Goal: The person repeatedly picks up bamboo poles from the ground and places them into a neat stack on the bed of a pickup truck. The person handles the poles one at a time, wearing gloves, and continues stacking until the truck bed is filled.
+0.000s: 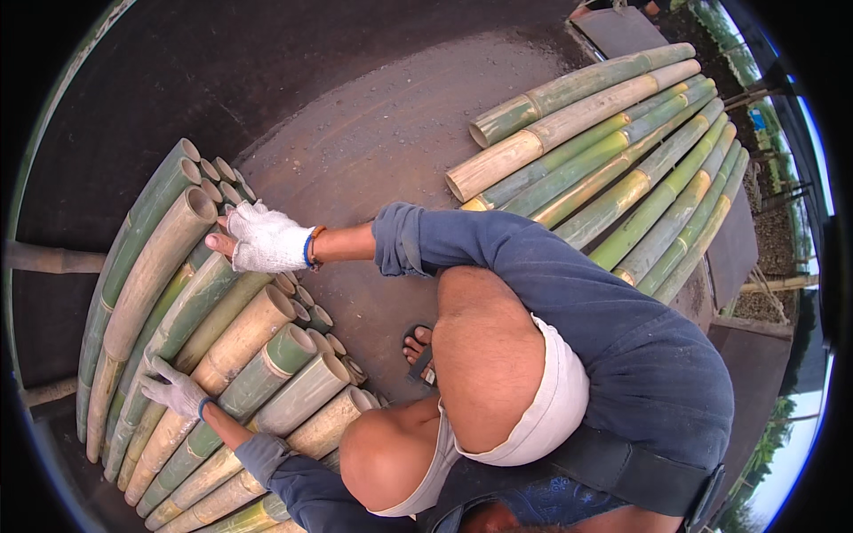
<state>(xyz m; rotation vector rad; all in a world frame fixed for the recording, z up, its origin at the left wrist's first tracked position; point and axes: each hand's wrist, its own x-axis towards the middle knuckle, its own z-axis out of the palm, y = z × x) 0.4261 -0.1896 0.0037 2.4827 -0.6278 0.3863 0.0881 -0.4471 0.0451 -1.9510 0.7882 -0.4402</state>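
A stack of cut bamboo poles (240,342), green and tan, lies on the left with its hollow ends toward me. My left hand (171,387), in a white glove, rests with spread fingers on top of a pole in the lower part of the stack. My right hand (264,240), also in a white glove and with a band at the wrist, lies flat against the pole ends near the top of the stack, beside a large tan pole (151,266). Neither hand is closed around a pole. I am squatting, with bare knees and blue sleeves in view.
A second pile of long bamboo poles (613,151) lies at the upper right. Between the piles is a dark, wet, gritty floor (373,133). My sandalled foot (418,348) stands close to the left stack. Wooden rails and greenery lie beyond the right edge.
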